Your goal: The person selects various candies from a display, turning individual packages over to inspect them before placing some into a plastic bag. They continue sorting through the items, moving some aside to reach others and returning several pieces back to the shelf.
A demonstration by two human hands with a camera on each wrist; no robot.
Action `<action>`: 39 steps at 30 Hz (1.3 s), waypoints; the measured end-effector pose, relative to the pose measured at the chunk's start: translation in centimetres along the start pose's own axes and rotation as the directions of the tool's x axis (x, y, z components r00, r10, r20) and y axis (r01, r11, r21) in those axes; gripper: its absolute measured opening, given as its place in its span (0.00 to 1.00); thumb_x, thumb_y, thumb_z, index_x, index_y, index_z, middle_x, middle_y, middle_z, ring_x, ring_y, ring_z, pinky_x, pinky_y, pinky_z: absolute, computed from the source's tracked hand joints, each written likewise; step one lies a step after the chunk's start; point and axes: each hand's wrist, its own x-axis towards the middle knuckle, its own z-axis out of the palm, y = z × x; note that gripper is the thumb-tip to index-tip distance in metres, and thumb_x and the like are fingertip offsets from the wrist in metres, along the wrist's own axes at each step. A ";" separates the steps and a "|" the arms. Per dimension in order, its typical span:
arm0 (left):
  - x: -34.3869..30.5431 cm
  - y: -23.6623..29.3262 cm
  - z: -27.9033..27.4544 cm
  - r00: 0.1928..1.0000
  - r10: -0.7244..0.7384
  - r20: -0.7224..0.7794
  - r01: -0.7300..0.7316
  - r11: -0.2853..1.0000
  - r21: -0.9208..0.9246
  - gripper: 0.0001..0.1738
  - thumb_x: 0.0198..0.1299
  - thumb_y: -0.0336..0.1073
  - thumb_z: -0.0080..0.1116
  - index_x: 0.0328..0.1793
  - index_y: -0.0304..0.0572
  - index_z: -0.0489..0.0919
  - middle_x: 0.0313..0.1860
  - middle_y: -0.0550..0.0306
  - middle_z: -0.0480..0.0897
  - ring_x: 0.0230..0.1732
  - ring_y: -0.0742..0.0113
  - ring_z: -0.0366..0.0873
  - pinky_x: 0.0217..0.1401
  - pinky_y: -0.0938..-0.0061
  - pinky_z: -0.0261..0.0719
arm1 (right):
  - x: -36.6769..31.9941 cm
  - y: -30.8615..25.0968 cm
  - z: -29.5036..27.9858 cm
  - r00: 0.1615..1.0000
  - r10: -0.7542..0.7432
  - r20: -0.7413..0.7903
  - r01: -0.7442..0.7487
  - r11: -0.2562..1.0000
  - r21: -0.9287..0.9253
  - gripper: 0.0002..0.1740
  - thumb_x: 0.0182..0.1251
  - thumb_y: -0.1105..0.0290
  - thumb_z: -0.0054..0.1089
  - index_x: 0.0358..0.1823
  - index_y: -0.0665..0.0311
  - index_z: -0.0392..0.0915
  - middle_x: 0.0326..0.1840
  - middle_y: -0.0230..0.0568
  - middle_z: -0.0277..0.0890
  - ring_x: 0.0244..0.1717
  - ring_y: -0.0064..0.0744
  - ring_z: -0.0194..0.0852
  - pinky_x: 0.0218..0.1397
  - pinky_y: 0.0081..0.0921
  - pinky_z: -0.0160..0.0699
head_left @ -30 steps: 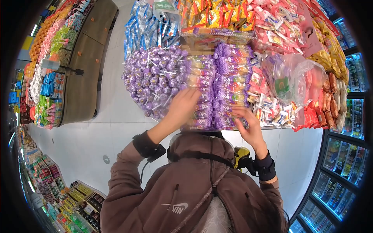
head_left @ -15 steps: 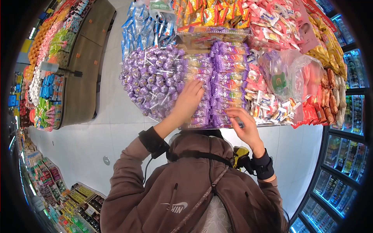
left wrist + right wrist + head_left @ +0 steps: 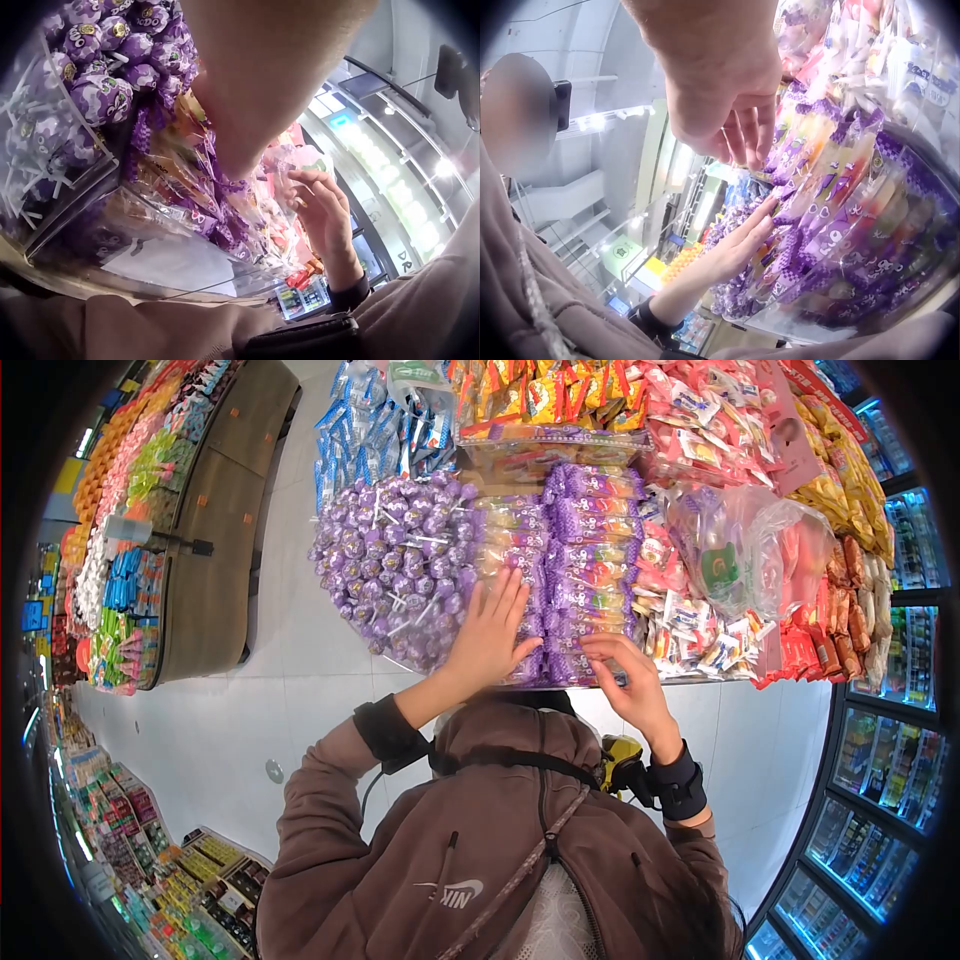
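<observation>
My left hand (image 3: 490,628) lies with spread, straight fingers on the left row of purple-wrapped snack packets (image 3: 508,530), thumb out toward the right row. Loosely bent, the fingers of my right hand (image 3: 632,678) are at the near end of the right row of purple packets (image 3: 592,540), with nothing seen in them. In the right wrist view, purple packets (image 3: 832,176) stand on edge behind a clear bin wall, the right fingertips close over them. My own left fingers are hidden behind the wrist in the left wrist view.
Purple lollipops (image 3: 395,560) fill the bin on the left. To the right are white-and-pink wrapped sweets (image 3: 690,630) and a crumpled clear bag (image 3: 790,550). Yellow packets (image 3: 550,400) and blue packets (image 3: 360,435) lie behind. Another display stand (image 3: 215,540) is across the aisle.
My left hand has shifted slightly up the left row, and its fingers have straightened and spread flat. The right hand stays nearly where it was. The packet rows look the same.
</observation>
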 end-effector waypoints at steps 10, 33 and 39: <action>-0.3 0.3 0.3 1.000 -0.009 0.013 0.010 0.998 -0.066 0.42 0.57 0.57 0.47 0.65 0.25 0.55 0.70 0.37 0.50 0.72 0.47 0.42 0.70 0.52 0.41 | 0.0 0.1 0.4 0.997 -0.073 0.010 0.073 0.996 -0.042 0.10 0.57 0.83 0.51 0.40 0.70 0.73 0.45 0.43 0.74 0.42 0.32 0.75 0.44 0.22 0.74; 0.8 -2.0 -0.2 0.998 0.055 0.026 -0.050 0.983 -0.175 0.34 0.54 0.49 0.53 0.63 0.37 0.61 0.65 0.45 0.59 0.69 0.51 0.50 0.68 0.48 0.47 | 0.7 -0.7 0.9 0.996 -0.083 0.023 0.084 0.995 -0.059 0.09 0.56 0.79 0.54 0.39 0.68 0.73 0.42 0.44 0.75 0.42 0.42 0.75 0.45 0.29 0.72; 0.8 -2.0 -0.2 0.999 0.032 0.018 -0.027 0.976 -0.216 0.32 0.55 0.48 0.53 0.63 0.38 0.61 0.66 0.47 0.59 0.69 0.51 0.50 0.68 0.48 0.47 | 0.8 -0.7 0.8 0.993 -0.114 0.008 0.115 0.990 -0.082 0.10 0.55 0.81 0.53 0.40 0.68 0.74 0.42 0.44 0.75 0.43 0.41 0.75 0.47 0.29 0.72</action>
